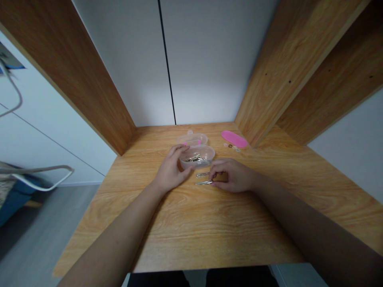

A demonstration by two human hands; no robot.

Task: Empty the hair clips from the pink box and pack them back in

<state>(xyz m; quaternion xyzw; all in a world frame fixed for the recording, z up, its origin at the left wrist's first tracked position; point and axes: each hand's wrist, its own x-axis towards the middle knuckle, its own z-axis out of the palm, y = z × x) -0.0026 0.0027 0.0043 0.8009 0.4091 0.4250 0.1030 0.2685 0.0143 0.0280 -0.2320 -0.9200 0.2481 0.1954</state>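
Left hand [171, 170] cups the tub [197, 156] near the surface's back edge, grasping its near wall, while the right hand [235, 175] pinches a clip [204, 183] lying flat beside it — shiny metal, it could skid away or nudge the second clip [202, 174].

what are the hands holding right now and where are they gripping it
The left hand steadies the clear plastic box by its near left wall. The right hand pinches one end of a metal clip lying on the table.
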